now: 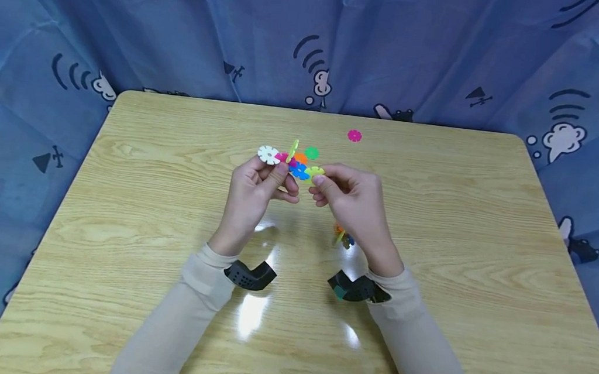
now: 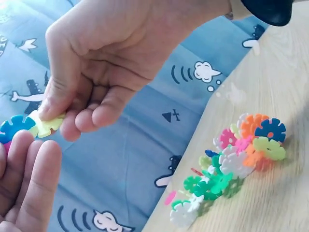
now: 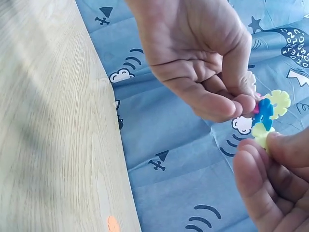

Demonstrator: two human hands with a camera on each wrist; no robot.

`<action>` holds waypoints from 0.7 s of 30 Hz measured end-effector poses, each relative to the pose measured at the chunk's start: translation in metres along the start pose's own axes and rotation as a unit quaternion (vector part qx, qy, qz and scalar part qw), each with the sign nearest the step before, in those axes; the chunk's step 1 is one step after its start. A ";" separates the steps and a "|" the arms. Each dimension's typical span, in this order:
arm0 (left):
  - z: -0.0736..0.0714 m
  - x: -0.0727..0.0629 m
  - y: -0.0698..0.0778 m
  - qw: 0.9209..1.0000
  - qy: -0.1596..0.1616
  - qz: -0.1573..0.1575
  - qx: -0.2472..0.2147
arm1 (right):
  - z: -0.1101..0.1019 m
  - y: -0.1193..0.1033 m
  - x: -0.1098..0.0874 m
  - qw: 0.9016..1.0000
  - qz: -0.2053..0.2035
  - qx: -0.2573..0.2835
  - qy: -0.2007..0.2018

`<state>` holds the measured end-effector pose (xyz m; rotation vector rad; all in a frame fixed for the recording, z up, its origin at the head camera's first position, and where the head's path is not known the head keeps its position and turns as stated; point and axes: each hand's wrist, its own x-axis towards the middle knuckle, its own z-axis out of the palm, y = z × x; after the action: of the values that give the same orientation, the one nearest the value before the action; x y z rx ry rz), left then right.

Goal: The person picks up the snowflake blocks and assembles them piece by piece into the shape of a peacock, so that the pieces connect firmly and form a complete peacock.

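Observation:
Between the two hands is a short chain of notched plastic snowflake discs, held above the table. Its white disc [image 1: 268, 154] is at the left end, followed by a magenta disc [image 1: 283, 158], an upright yellow one [image 1: 293, 150] and a blue disc [image 1: 299, 171]. My left hand [image 1: 248, 197] pinches the chain at the magenta disc. At the other end, my right hand [image 1: 358, 203] holds a yellow-green disc [image 1: 315, 171] between thumb and finger, right at the blue disc's edge. In the right wrist view, the yellow-green disc [image 3: 260, 134] overlaps the blue disc [image 3: 263, 114].
A magenta disc [image 1: 354, 135] and a green disc [image 1: 311, 153] lie toward the table's back, with an orange disc [image 1: 300, 158] behind the chain. A joined cluster of many-coloured discs [image 2: 234, 164] sits on the table, mostly hidden by my right arm in the head view.

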<state>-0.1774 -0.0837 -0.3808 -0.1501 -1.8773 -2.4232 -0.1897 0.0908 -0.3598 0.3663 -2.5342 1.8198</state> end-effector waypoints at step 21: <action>-0.014 0.004 0.007 0.997 0.002 -0.078 -0.025 | -0.034 0.015 0.034 0.995 0.086 -0.018 -0.044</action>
<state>-0.1814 -0.0994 -0.3771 -0.0021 -1.8955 -2.5693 -0.2300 0.1213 -0.3580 0.2416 -2.7332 1.8478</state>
